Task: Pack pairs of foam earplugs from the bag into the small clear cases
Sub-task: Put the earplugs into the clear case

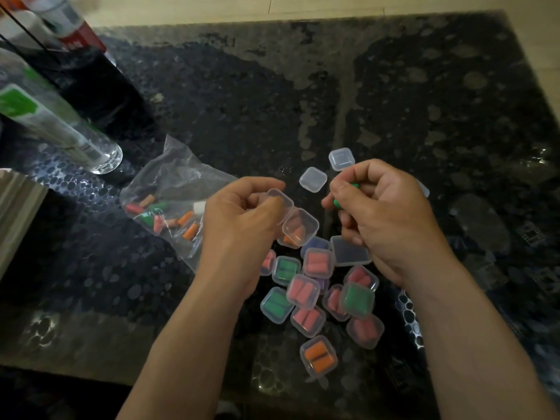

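From the head camera, the left hand (242, 213) pinches an open clear case (292, 221) by its hinged lid, the tray hanging toward the middle of the worktop (424, 101). The tray looks as if it may already hold something pinkish, though that could be the filled cases showing through from below; the dim light does not settle it. The right hand (385, 213) is closed around green earplugs (344, 195), with green foam peeping out between thumb and forefinger near the case mouth.

To do this step well, the left hand should tip the tray level and hold it steady so the opening faces the right hand. The plugs want to go in side by side, lengthways, as in the filled cases (315, 298) heaped just below the hands. Squeeze the foam lightly so both seat below the rim, then press the lid shut until it catches (a plug standing proud will likely spring it open).

The bag (169, 189) lies left of the left hand with orange, red and green plugs inside. Empty cases (327, 168) wait just beyond the hands.
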`<state>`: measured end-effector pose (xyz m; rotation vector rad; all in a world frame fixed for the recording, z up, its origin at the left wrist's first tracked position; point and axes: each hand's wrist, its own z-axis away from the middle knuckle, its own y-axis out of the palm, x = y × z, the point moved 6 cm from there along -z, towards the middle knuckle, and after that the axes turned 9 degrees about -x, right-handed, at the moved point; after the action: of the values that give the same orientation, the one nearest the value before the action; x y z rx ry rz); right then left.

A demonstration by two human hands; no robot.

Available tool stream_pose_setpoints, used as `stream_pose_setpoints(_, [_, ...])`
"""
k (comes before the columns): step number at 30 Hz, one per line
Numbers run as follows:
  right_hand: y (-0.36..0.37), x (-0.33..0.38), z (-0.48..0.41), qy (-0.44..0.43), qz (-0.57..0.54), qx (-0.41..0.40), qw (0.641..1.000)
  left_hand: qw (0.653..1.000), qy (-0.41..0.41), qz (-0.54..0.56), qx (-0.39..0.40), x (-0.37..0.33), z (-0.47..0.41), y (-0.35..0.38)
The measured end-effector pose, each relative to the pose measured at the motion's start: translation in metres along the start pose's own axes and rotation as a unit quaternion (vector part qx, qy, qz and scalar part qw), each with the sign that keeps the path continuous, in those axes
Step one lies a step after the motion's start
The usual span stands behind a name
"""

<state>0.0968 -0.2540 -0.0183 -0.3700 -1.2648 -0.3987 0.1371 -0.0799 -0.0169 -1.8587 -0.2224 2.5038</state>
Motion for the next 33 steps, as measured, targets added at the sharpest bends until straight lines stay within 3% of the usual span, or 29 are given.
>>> stream_pose_setpoints(8, [-0.003, -0.002, -0.004, -0.011, 0.001, -0.015, 1.0, 0.997, -0.069, 0.036, -0.016, 0.008, 0.001, 0.004])
stream_pose_setpoints(16, [-0.002, 0.011, 0.001, -0.15, 0.078, -0.019, 0.985, 0.997, -0.072, 0.016, 0.025, 0.007, 0.007, 0.01])
stream_pose_setpoints(20, [0.004, 0.01, 0.004, -0.167, 0.112, 0.004, 0.98, 0.995, -0.065, 0.008, 0.07, 0.005, 0.01, 0.016])
stream_pose_setpoints(33, [0.005, 0.01, 0.006, -0.195, 0.192, 0.01, 0.962, 0.996, -0.048, -0.007, 0.08, 0.006, 0.008, 0.017])
